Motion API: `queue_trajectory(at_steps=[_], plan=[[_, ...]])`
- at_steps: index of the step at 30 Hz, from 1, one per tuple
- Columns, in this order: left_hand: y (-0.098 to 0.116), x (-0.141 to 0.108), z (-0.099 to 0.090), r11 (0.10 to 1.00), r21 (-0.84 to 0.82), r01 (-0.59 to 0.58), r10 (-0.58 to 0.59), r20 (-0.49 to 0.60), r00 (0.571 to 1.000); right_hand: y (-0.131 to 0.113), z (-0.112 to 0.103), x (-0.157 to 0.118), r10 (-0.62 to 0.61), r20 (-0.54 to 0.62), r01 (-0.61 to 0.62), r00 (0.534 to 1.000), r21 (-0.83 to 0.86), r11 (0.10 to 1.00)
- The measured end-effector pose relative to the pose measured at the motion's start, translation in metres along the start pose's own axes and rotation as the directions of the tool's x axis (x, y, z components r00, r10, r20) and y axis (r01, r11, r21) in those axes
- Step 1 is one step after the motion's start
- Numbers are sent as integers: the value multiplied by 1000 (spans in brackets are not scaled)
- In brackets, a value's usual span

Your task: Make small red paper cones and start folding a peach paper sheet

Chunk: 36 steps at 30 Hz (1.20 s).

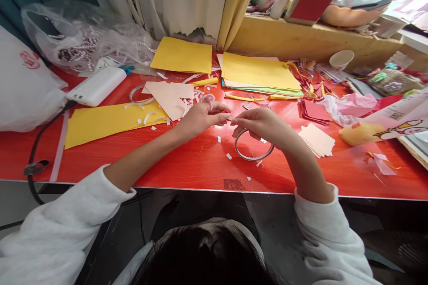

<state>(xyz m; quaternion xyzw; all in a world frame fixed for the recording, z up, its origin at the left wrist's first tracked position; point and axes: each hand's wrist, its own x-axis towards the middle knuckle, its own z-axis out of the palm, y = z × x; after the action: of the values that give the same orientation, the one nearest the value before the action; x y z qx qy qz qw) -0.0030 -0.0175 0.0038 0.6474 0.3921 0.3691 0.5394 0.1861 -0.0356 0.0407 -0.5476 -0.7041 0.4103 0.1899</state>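
Tape (253,159) hung as a ring under the right hand (265,125), nearer to it than to the left hand (198,120); both hands pinched a small pale piece (230,119) between them.

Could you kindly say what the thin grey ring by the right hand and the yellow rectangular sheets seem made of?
The thin grey ring looks like smooth tape, possibly paper or plastic, from its narrow band. The yellow rectangular sheets seem matt paper or card: thin-edged, flat, without glare.
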Motion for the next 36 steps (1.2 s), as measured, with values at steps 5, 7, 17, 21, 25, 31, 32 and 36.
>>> queue_trajectory(at_steps=[5, 7, 17, 21, 25, 31, 32, 36], plan=[[-1, -1, 3, 999, 45, -11, 11, -5, 1000, 1, 2, 1, -9, -3, 8, 1000, -29, 1000], [-1, -2, 4, 998, 68, -10, 11, -18, 1000, 1, 3, 1, -9, -1, 9, 1000, -23, 1000], [-3, -3, 5, 999, 40, -8, 9, -14, 1000, 1, 3, 2, 9, -25, -10, 1000, -37, 999], [-3, -3, 4, 1000, 21, 14, -14, -19, 1000, 1, 5, 2, 13, -27, -14, 1000, -28, 1000], [-5, -2, 5, 999, -35, 25, -25, -11, 1000, 2, 6, 3, 9, -18, -10, 1000, -29, 1000], [-4, -1, 6, 985, -162, 54, -62, -41, 997, 2, 8, 3, 9, -13, -10, 1000, -20, 1000], [-4, -1, 7, 983, -176, 55, -64, -46, 997, 1, 8, 3, 14, -15, -14, 1000, -17, 1000], [-3, -2, 9, 978, -199, 60, -79, -91, 993, 0, 9, 4, 29, -8, -29, 1000, -15, 999]])
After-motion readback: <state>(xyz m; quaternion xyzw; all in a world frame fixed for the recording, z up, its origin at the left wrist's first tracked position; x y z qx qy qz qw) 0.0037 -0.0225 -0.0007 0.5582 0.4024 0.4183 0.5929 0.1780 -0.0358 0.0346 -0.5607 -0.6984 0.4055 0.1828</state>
